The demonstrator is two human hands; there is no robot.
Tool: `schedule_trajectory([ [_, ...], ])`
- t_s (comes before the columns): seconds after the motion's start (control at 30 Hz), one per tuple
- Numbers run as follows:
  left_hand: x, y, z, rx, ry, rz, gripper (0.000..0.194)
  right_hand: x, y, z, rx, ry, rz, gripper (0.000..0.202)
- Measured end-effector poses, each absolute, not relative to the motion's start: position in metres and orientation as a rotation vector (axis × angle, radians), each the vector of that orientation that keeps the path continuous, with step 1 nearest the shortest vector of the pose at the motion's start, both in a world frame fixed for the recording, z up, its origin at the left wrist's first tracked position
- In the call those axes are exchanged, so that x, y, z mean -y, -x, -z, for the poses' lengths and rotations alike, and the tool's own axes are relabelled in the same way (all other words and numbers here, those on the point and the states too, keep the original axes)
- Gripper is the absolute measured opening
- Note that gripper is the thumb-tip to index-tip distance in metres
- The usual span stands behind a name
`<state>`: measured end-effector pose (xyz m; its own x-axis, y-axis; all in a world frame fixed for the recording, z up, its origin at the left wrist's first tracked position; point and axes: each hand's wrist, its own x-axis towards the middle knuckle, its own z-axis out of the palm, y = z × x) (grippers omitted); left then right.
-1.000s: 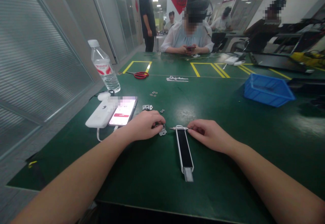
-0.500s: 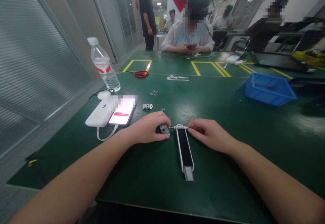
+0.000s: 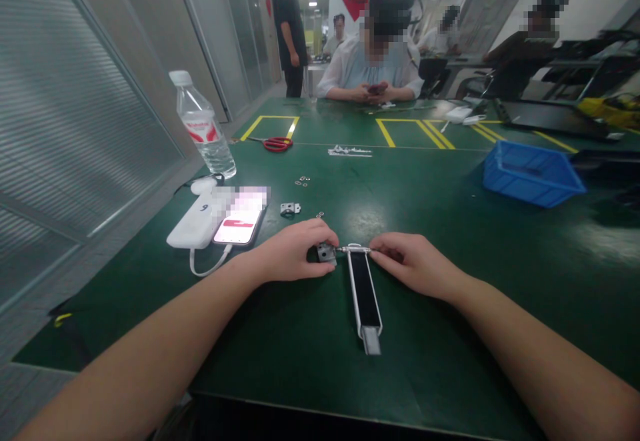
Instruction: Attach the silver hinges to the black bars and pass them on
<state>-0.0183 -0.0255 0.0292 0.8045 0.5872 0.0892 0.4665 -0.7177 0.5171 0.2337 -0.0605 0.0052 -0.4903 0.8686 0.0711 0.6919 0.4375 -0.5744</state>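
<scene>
My left hand (image 3: 300,248) is closed on a small grey metal bracket (image 3: 327,253) with holes in it, gripped between thumb and fingers. From the bracket a thin metal pin (image 3: 343,249) runs toward the top end of a long black bar with a white frame (image 3: 364,288), which lies on the table. A flat grey metal tab (image 3: 371,341) sticks out of the bar's near end. At the bar's top right corner, my right hand (image 3: 410,258) pinches the end of the crosswise rod with thumb and forefinger; the tips partly hide it.
A second metal bracket (image 3: 290,209), small rings (image 3: 303,181) and a strip of small white parts (image 3: 350,152) lie beyond my hands. At left are a phone (image 3: 243,218), a white power bank (image 3: 193,221) and a water bottle (image 3: 204,128). Scissors (image 3: 277,144) and a blue bin (image 3: 533,178) stand farther off.
My left hand and the bracket have shifted very slightly right, toward the bar. My right hand keeps its pinch at the bar's corner. The whole view has moved a little.
</scene>
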Motion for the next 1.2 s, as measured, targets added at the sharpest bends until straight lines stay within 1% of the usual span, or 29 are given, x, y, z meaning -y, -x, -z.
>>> schedule_trajectory([
  [0.4, 0.023, 0.017, -0.022, -0.764, -2.546, -0.353, 0.023, 0.059, -0.235, -0.004, 2.34, 1.241, -0.65, 0.017],
  [0.6, 0.023, 0.017, -0.017, -0.735, -2.536, -0.425, 0.032, 0.059, -0.235, -0.003, 2.334, 1.227, -0.638, 0.017],
  [0.77, 0.023, 0.015, -0.015, -0.727, -2.548, -0.454, 0.035, 0.058, -0.235, -0.002, 2.329, 1.228, -0.633, 0.016],
  [1.0, 0.023, 0.015, -0.016, -0.657, -2.603, -0.44, 0.026, 0.059, -0.235, -0.001, 2.316, 1.282, -0.652, 0.017],
  [1.2, 0.026, 0.015, -0.019, -0.765, -2.63, -0.401, 0.028, 0.06, -0.234, -0.001, 2.298, 1.297, -0.673, 0.019],
])
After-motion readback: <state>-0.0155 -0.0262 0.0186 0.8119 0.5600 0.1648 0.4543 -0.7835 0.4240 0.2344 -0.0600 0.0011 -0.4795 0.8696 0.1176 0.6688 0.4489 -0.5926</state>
